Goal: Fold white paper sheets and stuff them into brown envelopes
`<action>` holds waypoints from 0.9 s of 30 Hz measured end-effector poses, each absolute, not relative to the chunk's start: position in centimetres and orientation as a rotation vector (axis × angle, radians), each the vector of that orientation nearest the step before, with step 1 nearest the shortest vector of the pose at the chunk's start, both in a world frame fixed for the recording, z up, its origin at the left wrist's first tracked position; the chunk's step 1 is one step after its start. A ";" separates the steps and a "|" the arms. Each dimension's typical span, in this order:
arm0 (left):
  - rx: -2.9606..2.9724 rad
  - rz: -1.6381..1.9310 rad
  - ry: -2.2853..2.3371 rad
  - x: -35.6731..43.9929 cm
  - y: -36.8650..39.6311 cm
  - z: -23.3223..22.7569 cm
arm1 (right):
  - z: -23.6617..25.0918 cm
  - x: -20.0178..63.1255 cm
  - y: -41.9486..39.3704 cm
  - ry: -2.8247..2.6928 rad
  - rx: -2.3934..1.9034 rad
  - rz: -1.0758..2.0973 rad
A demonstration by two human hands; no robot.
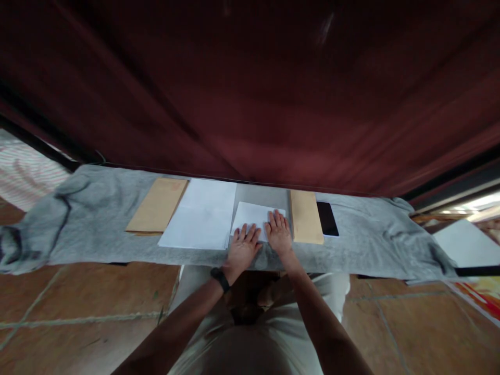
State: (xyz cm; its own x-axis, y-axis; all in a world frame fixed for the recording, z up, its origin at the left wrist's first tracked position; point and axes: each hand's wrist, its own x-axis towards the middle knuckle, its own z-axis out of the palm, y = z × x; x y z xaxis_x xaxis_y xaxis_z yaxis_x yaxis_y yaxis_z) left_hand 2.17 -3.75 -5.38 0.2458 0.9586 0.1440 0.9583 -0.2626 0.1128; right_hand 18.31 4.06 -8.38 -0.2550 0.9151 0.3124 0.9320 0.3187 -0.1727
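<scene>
A folded white sheet of paper (250, 211) lies in front of me on a grey cloth. My left hand (242, 250) rests on its near left edge, fingers spread. On its right side my right hand (279, 234) lies flat, fingers stretched out. Just left of the folded sheet is a stack of larger white paper (203, 213). Beyond that stack sits a pile of brown envelopes (158, 205). To the right of my right hand is another brown envelope or small pile of them (307, 216).
A dark-screened phone (328, 219) lies beside the right-hand envelope. Grey cloth (371, 229) covers the narrow surface. A dark red fabric panel (250, 114) rises directly behind it. At the far right are a white board-like sheet (466, 245) and a dark bar.
</scene>
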 end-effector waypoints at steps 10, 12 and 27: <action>2.826 0.010 1.499 2.7 -1.8 -3.1 | -6.2 18.3 5.3 -2.327 -1.713 0.021; 2.853 0.004 1.467 3.1 -1.7 -2.8 | -5.9 18.1 5.6 -2.326 -1.727 0.024; 2.828 0.001 1.522 6.7 -1.7 -2.0 | -6.2 17.9 6.8 -2.332 -1.537 0.171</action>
State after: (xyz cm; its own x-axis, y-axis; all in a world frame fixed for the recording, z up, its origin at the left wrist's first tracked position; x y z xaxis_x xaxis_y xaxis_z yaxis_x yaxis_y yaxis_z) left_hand 6.73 -1.70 -1.99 0.5512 0.8337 0.0336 0.8337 -0.5488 -0.0617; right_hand 17.93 6.81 -6.23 -0.3558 0.9094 0.2153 0.8682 0.4069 -0.2841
